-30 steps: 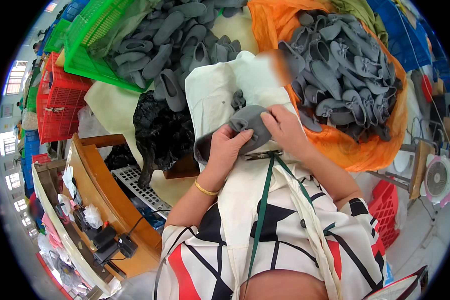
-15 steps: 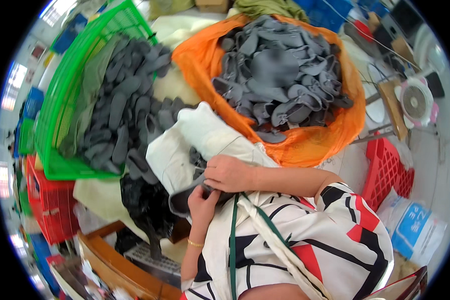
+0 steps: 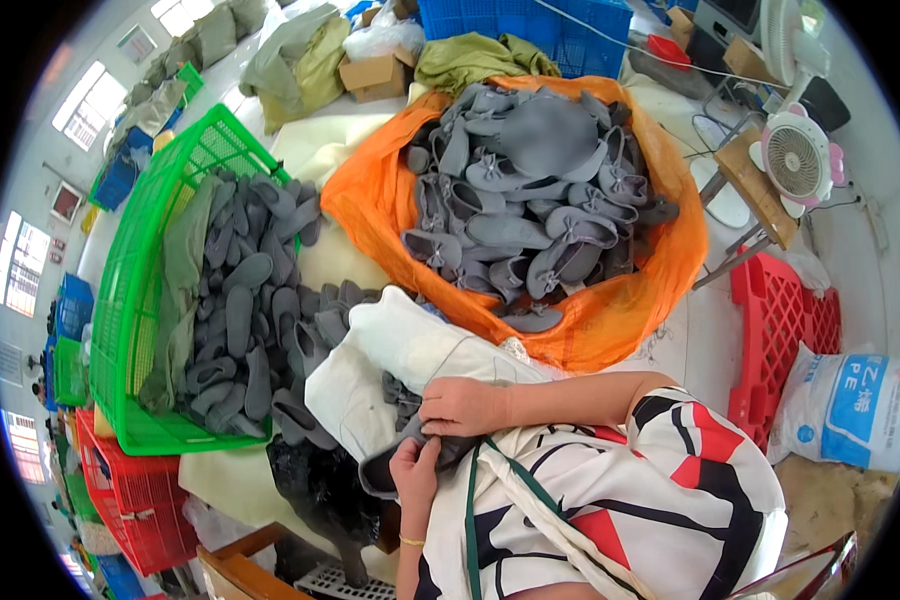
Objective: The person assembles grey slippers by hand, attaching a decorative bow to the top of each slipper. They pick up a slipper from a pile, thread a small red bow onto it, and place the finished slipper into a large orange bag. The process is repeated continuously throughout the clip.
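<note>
A dark grey shoe (image 3: 378, 476) lies in my lap, partly hidden by my fingers. My left hand (image 3: 416, 468) pinches its edge from below, thumb up, a yellow bracelet at the wrist. My right hand (image 3: 465, 407) comes across from the right with curled fingers on the same shoe, close to the left fingertips. Whether the fingers also hold something small is hidden. White cloth (image 3: 410, 335) covers my legs just beyond the hands, with more grey material (image 3: 400, 392) in its fold.
Ahead, an orange sack (image 3: 610, 340) holds a heap of grey bow-trimmed shoes (image 3: 510, 232). A green crate (image 3: 120, 390) on the left spills more grey shoes (image 3: 238, 318). A black plastic bag (image 3: 315, 485) and red crate (image 3: 130, 515) lie nearer; a fan (image 3: 798, 165) stands right.
The view has shifted, so the sack, crate and hands appear lower. Both hands keep hold of the grey shoe, with only slight finger movement.
</note>
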Demonstrator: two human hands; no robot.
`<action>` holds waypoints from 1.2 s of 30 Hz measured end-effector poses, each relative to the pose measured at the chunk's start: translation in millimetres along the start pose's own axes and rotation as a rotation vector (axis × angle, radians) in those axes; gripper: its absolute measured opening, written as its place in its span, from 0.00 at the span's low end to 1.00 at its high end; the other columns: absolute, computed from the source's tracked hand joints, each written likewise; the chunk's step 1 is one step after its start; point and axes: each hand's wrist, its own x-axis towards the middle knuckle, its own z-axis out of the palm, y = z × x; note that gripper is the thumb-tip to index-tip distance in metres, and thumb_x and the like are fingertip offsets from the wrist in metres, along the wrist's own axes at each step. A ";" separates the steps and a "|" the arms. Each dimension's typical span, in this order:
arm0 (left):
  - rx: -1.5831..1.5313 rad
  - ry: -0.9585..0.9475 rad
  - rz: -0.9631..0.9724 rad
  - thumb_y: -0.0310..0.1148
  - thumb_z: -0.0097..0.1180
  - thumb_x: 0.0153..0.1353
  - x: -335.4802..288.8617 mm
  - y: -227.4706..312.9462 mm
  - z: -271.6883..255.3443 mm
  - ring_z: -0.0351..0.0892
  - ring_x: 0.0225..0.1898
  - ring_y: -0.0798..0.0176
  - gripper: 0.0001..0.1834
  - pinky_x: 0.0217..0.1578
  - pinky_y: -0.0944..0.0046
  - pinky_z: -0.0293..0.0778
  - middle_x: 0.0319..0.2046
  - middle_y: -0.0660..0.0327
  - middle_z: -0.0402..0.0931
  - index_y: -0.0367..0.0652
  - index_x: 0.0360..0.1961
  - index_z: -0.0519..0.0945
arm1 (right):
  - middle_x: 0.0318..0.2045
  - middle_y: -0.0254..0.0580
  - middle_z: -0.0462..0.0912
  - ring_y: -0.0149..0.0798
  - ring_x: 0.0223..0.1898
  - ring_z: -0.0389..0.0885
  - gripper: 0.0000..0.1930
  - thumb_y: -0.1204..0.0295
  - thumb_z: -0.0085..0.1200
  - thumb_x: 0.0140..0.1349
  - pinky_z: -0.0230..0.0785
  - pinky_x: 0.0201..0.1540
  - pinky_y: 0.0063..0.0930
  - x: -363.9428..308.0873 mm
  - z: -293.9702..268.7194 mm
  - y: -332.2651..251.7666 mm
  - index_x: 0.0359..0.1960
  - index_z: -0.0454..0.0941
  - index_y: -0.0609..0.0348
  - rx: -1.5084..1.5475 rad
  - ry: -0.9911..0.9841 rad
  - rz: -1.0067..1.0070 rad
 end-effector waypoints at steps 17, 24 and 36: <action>0.449 0.002 0.386 0.24 0.64 0.51 2.7 39.5 2.3 0.65 0.22 0.64 0.13 0.25 0.64 0.63 0.17 0.60 0.66 0.36 0.19 0.69 | 0.24 0.55 0.76 0.49 0.28 0.76 0.28 0.48 0.52 0.63 0.68 0.35 0.40 -21.9 -24.7 4.9 0.27 0.76 0.68 0.267 -0.216 0.591; 0.458 0.170 0.693 0.21 0.59 0.57 12.3 53.1 10.9 0.78 0.34 0.55 0.06 0.38 0.61 0.73 0.32 0.55 0.80 0.38 0.36 0.79 | 0.21 0.28 0.75 0.27 0.28 0.72 0.19 0.56 0.54 0.65 0.68 0.35 0.30 -45.3 -53.1 59.7 0.25 0.79 0.59 0.389 0.176 0.871; 0.580 0.317 0.379 0.27 0.58 0.58 46.9 3.1 -44.3 0.76 0.29 0.57 0.04 0.31 0.61 0.72 0.25 0.56 0.75 0.38 0.32 0.80 | 0.31 0.32 0.77 0.28 0.33 0.77 0.14 0.64 0.48 0.71 0.74 0.42 0.25 -40.9 -103.7 108.4 0.43 0.78 0.63 0.812 0.679 0.932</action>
